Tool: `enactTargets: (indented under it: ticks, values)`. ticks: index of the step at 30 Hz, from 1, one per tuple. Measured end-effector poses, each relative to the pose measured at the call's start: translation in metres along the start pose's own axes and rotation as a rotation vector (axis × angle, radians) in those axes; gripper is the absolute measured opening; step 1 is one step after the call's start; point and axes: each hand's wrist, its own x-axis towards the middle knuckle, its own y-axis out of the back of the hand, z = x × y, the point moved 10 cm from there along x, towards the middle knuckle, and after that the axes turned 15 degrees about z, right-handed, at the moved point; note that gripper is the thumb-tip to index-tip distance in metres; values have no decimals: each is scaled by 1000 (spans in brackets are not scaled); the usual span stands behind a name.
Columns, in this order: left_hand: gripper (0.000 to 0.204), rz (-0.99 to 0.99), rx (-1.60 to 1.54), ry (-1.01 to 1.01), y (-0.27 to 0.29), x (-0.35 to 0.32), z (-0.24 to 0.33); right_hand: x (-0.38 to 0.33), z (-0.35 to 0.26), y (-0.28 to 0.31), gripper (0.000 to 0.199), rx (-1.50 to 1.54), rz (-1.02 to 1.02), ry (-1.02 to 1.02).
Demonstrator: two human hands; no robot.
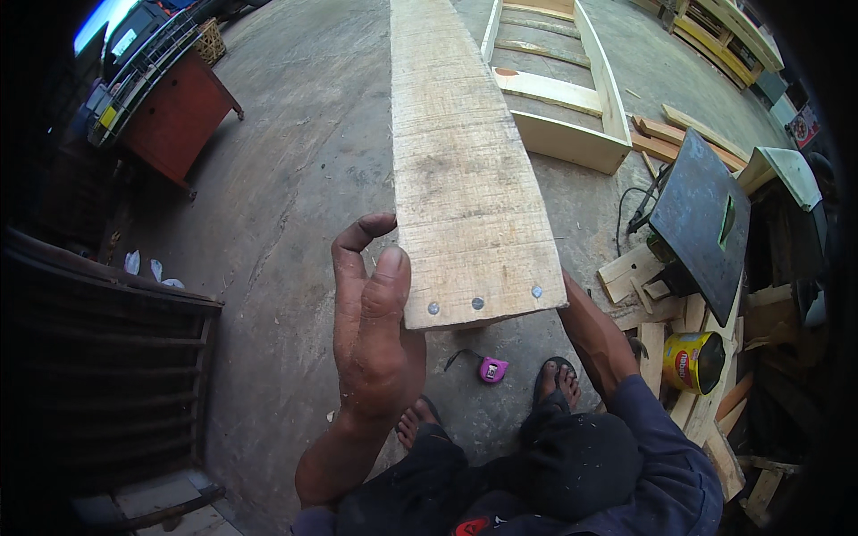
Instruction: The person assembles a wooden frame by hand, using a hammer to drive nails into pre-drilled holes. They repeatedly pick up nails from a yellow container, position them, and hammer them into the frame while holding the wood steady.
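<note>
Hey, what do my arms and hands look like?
Your left hand is bare, with no glove, ring or watch showing. The right forearm is bare below a navy sleeve; the right hand is hidden. A similar left sleeve shows below.

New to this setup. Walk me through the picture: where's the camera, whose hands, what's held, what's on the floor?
No robot here: just a person with bare hands. The one picture comes from a wide fisheye camera on their head, looking down, so straight edges bend near the rim.

The left hand holds the left edge of a long board with three metal heads near its close end. The right forearm reaches to the board's other side, but the board hides that hand.

On the concrete floor lie a pink tape measure near the feet and a wooden frame beyond.
</note>
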Motion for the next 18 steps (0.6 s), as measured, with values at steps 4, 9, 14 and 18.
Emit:
enactTargets:
  ticks: [4,9,14,18]
  values:
    - [42,-139,-82,76,-13,-6,-9,-1,0,-34,130,2,-135,0]
    - [47,-194,10,-29,26,43,-10,-12,8,-67,127,-65,-236,-32]
    - [57,39,257,-172,60,118,-44,-33,18,-99,109,-138,-299,-16]
    - [63,-27,167,-103,40,136,-81,-48,26,-108,95,-319,-380,7]
